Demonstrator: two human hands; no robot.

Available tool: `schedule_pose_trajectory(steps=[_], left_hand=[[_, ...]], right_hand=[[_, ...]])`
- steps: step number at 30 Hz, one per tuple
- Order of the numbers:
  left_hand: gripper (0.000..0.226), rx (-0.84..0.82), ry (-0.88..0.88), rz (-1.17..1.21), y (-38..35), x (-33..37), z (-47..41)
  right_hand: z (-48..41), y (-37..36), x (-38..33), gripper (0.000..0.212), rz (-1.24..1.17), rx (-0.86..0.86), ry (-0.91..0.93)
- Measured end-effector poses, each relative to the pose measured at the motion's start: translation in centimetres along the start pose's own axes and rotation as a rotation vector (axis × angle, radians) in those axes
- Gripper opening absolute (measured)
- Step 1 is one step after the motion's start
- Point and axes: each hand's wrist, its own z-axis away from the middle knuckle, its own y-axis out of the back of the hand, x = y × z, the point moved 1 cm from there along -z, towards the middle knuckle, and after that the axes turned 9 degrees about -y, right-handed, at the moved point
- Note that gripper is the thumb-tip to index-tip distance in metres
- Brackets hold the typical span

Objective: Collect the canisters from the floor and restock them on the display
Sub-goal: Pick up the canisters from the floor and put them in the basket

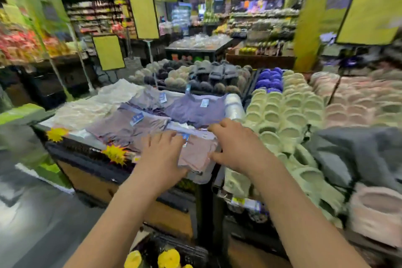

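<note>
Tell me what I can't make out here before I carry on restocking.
- Yellow tops, head view: cut off by bottom edge; canisters or not, unclear.
- Floor near the display: mostly hidden by it and the arms.
- Garment tags: too small, blurred.
- Right hand: blur hides whether it grips the garment.

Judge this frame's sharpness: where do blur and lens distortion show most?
Head view: left hand, right hand and folded garments at centre are fairly sharp; pink slippers and yellow sign smear toward the edges; wide-angle bending tilts that sign.
</note>
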Motion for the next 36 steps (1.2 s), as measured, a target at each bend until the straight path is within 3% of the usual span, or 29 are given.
schedule_pose_trajectory(steps=[10, 18, 27, 36], left_hand=[[0.078, 0.120, -0.516, 0.137, 3.6, 15.0, -3.4], [0.069, 0.078, -0.925, 0.210, 5.4, 36.4, 0.2], [0.073, -0.004, -1.355, 0.307, 7.4, 64.6, 10.4], [0.068, -0.108, -1.600, 0.318, 6.7, 86.4, 18.1]], right_hand=[[16.4, 5.8, 10.1, 0.057, 0.135, -0.017, -0.483], [37.2, 11.7, 19.1, 0.057, 0.185, -0.029, -0.790], [64.8, 15.9, 26.9, 0.056, 0.271, -0.112, -1.151], [82.9, 18.3, 35.5, 0.062, 0.246, -0.192, -1.413]])
